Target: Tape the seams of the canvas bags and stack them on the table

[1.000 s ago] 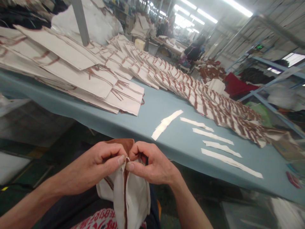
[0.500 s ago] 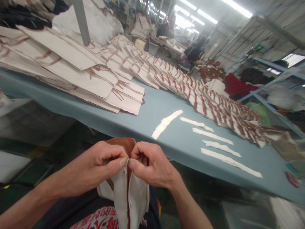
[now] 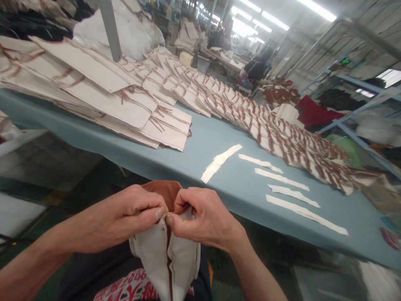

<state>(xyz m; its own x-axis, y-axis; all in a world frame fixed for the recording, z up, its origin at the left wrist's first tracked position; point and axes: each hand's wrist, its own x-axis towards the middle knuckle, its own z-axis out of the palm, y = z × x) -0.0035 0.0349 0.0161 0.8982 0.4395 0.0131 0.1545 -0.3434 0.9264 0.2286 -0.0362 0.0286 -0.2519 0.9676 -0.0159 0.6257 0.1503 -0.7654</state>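
Note:
A cream fabric piece [image 3: 156,251] with a brown-edged seam and a brown lining hangs in front of my body, below the table's near edge. My left hand [image 3: 138,213] pinches its upper edge beside the seam, thumb on top. Right against it, my right hand [image 3: 200,215] pinches the other side of the same seam, so the thumbs almost touch. Below the fingers the seam runs down as a narrow brown gap. What lies inside the fabric piece is hidden by my hands.
On the blue-covered table [image 3: 175,167] lie several cream strips [image 3: 291,196]. Stacked cream panels with brown trim [image 3: 103,96] fill its left part, and a long overlapping row of similar pieces [image 3: 250,113] runs along the back. A grey post [image 3: 110,31] rises at left. A person [image 3: 255,69] sits farther back.
Both hands stay pinched at the seam. The fabric below them has spread wider and turned slightly. The whole view has shifted a little.

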